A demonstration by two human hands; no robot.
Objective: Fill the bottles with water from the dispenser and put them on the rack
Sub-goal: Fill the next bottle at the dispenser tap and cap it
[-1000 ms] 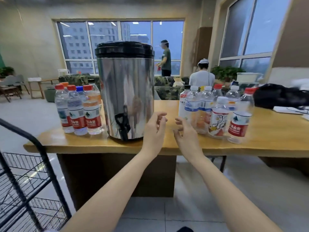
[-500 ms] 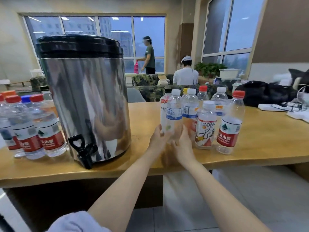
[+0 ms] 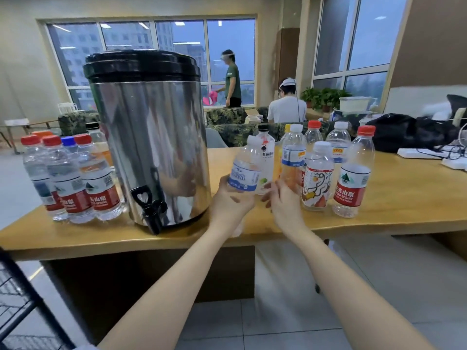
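A steel water dispenser [image 3: 151,137] with a black lid and a black tap [image 3: 149,208] stands on the wooden table [image 3: 409,198]. My left hand [image 3: 230,203] grips a clear, white-capped bottle with a blue label [image 3: 246,168] by its lower part; the bottle is off the table and tilted left. My right hand [image 3: 285,203] is just right of it with loosely curled fingers, beside a black-capped bottle [image 3: 266,157], and holds nothing that I can see. Several more capped bottles [image 3: 351,178] stand to the right. The black wire rack [image 3: 22,299] shows at the bottom left.
Left of the dispenser stand several red- and blue-capped bottles [image 3: 70,178] with water in them. A black bag [image 3: 404,132], cables and white items lie at the table's far right. Two people [image 3: 285,107] are by the windows behind.
Both hands reached from the dispenser's side to the right-hand bottles. My left hand has taken the blue-labelled bottle and lifted it left, toward the dispenser.
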